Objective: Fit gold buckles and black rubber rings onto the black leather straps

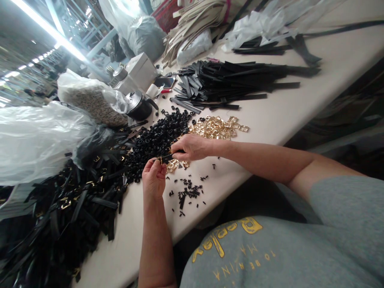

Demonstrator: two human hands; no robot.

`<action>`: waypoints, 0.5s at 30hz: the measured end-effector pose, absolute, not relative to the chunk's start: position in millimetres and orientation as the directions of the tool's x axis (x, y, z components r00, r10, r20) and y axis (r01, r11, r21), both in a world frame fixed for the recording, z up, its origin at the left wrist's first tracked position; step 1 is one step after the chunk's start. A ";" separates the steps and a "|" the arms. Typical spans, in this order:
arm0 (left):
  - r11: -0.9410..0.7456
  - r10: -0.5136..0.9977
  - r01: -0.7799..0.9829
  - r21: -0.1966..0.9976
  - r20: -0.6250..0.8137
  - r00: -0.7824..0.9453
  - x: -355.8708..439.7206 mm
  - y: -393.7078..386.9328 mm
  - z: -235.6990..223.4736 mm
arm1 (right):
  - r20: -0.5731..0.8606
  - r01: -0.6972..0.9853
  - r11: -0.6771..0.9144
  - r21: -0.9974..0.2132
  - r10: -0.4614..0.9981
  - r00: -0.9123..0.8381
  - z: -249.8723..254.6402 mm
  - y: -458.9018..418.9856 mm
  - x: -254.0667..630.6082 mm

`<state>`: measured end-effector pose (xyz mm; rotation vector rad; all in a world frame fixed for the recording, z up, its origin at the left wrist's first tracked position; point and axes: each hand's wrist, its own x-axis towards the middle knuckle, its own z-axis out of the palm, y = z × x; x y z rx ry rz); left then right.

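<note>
My left hand point(154, 177) is closed in a pinch on a small gold buckle point(161, 160) at the end of a black strap point(171, 156). My right hand point(192, 147) is closed on the same strap just beyond it. Both hands hover over the pale table point(270, 116), between a heap of small black loops point(156, 140) and a spread of gold buckles point(217, 127).
A stack of loose black straps point(228, 82) lies further along the table. Finished straps with buckles point(69, 208) pile up at the left under clear plastic bags point(36, 140). A black pot point(138, 105), a phone point(164, 82) and a white box point(141, 70) stand beyond. Tiny black bits point(187, 194) scatter near the table edge.
</note>
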<state>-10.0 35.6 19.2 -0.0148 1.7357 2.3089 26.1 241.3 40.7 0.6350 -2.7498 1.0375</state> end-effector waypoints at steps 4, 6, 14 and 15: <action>-0.242 0.218 -0.250 0.937 -0.199 -0.956 -7.3 38.4 19.8 | 0.234 -0.406 0.635 -0.658 -0.340 -0.911 40.1 239.5 26.1; -0.219 0.226 -0.257 0.941 -0.207 -0.952 -4.0 43.3 18.5 | 0.228 -0.402 0.628 -0.666 -0.342 -0.911 38.7 237.2 26.8; -0.131 0.198 -0.192 0.973 -0.164 -0.966 -0.3 49.5 14.0 | 0.252 -0.425 0.680 -0.598 -0.344 -0.905 39.6 233.0 29.4; -0.118 0.180 -0.149 0.982 -0.127 -0.976 -0.6 48.2 13.3 | 0.259 -0.427 0.686 -0.589 -0.339 -0.904 39.3 232.6 29.3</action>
